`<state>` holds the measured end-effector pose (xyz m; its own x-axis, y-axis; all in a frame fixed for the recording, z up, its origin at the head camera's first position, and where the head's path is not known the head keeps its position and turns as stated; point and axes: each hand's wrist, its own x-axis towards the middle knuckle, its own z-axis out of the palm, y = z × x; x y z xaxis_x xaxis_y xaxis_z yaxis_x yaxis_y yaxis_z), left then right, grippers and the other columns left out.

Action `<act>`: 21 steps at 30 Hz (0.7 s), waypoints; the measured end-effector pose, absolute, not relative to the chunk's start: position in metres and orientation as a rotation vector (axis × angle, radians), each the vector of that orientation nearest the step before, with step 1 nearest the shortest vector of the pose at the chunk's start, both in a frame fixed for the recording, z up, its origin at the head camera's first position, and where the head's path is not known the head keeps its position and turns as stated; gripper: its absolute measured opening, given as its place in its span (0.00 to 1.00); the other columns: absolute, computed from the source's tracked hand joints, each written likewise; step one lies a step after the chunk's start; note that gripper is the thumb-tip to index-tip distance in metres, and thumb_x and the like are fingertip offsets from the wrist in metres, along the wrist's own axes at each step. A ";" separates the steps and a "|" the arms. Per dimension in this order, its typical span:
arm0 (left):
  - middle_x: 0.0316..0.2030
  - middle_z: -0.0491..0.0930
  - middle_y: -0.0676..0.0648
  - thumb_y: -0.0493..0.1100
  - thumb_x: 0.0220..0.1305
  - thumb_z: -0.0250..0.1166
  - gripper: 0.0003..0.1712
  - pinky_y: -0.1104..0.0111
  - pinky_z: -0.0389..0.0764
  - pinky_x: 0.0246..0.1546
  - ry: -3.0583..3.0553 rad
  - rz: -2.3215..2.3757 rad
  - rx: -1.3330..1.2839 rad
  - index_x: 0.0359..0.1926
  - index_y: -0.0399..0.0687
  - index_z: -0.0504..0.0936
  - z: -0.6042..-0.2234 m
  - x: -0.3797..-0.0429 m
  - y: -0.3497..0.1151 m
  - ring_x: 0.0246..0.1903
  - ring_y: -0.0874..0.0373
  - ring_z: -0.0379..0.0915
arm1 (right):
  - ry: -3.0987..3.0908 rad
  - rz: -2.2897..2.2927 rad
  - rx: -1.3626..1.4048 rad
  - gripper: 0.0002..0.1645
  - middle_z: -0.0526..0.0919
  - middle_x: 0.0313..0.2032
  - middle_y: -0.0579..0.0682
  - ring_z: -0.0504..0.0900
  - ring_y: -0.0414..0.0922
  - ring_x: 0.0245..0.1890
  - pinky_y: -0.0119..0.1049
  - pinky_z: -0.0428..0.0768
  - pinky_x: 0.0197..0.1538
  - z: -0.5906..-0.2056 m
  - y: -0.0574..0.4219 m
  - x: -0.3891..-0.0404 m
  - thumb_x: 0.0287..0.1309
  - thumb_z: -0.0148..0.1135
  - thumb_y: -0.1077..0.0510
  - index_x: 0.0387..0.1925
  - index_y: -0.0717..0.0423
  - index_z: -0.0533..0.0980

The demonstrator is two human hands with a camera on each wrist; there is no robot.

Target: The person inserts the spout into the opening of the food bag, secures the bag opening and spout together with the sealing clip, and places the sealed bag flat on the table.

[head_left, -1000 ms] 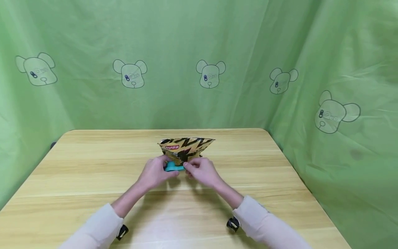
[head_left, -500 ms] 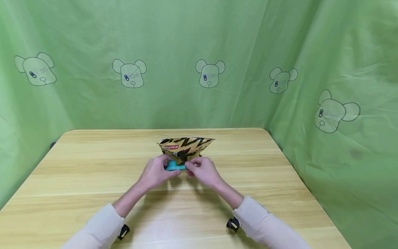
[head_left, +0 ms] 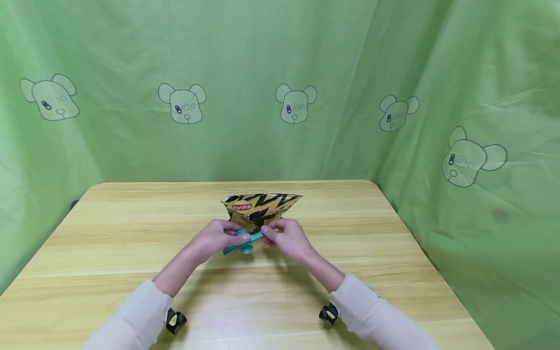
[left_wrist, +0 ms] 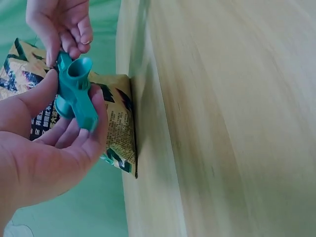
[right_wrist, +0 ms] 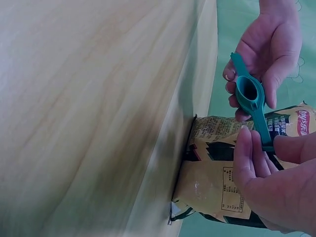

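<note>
1. A pale wood-grain bench (head_left: 100, 238) fills the lower view, its far corners rounded and its grain running mostly crosswise.
2. Green curtain (head_left: 245, 43) hangs behind the bench and along its right side, loosely creased. Outlined animal heads (head_left: 294, 104) with round ears are printed on it, four across the back and one on the right.
3. Soft shadows of the arms fall on the near wood, with a pale shine between them.
4. A yellow-and-black snack bag (right_wrist: 205, 190) stands on the bench, around the middle of its width, just beyond the hands.
5. The teal clip (left_wrist: 78, 96), which has a round funnel-like spout, is held slantwise above the bench in front of the bag; whether the two touch is unclear.
6. The left hand (head_left: 218, 236) grips the clip's middle; the right hand (head_left: 286, 238) pinches its other end.
7. Pale sleeves (head_left: 376, 316) cover both forearms, with black devices (head_left: 176, 322) below the cuffs.
</note>
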<state>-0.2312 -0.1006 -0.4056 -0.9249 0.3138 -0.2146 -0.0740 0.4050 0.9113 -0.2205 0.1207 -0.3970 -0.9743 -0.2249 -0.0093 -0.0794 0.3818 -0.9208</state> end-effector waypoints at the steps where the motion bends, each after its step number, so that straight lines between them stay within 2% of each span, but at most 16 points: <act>1: 0.39 0.88 0.46 0.51 0.66 0.70 0.27 0.56 0.80 0.53 2.296 1.548 0.205 0.59 0.38 0.81 -0.405 -0.231 -0.101 0.41 0.51 0.83 | 2.489 -1.661 -0.269 0.11 0.88 0.35 0.61 0.88 0.58 0.37 0.47 0.87 0.46 -0.397 0.121 -0.220 0.69 0.61 0.61 0.43 0.67 0.82; 4: 0.40 0.89 0.45 0.46 0.67 0.68 0.23 0.53 0.79 0.56 2.245 1.611 0.208 0.58 0.36 0.81 -0.405 -0.230 -0.103 0.41 0.54 0.84 | 2.456 -1.679 -0.242 0.11 0.87 0.37 0.62 0.87 0.60 0.39 0.45 0.87 0.47 -0.397 0.121 -0.220 0.70 0.59 0.62 0.44 0.67 0.81; 9: 0.41 0.89 0.41 0.40 0.67 0.68 0.21 0.54 0.82 0.55 2.199 1.675 0.227 0.57 0.32 0.81 -0.402 -0.230 -0.102 0.39 0.53 0.86 | 2.410 -1.691 -0.222 0.12 0.87 0.36 0.61 0.86 0.63 0.42 0.44 0.87 0.48 -0.396 0.123 -0.220 0.71 0.55 0.64 0.46 0.69 0.81; 13: 0.39 0.89 0.42 0.39 0.66 0.68 0.19 0.53 0.82 0.55 2.233 1.648 0.218 0.55 0.35 0.83 -0.399 -0.229 -0.100 0.38 0.53 0.87 | 2.337 -1.715 -0.200 0.13 0.87 0.38 0.62 0.86 0.59 0.40 0.44 0.86 0.49 -0.396 0.126 -0.224 0.69 0.56 0.64 0.47 0.70 0.81; 17: 0.35 0.89 0.47 0.40 0.64 0.71 0.14 0.59 0.83 0.48 2.374 1.539 0.254 0.50 0.42 0.87 -0.400 -0.227 -0.095 0.35 0.55 0.85 | 2.193 -1.735 -0.135 0.15 0.84 0.39 0.65 0.85 0.52 0.35 0.41 0.87 0.46 -0.397 0.130 -0.227 0.69 0.56 0.63 0.50 0.72 0.78; 21: 0.33 0.89 0.50 0.39 0.61 0.74 0.09 0.66 0.81 0.39 2.522 1.446 0.381 0.43 0.46 0.90 -0.401 -0.223 -0.086 0.32 0.58 0.83 | 2.156 -1.719 -0.076 0.18 0.84 0.37 0.61 0.83 0.45 0.30 0.35 0.87 0.40 -0.399 0.132 -0.227 0.70 0.56 0.62 0.53 0.73 0.76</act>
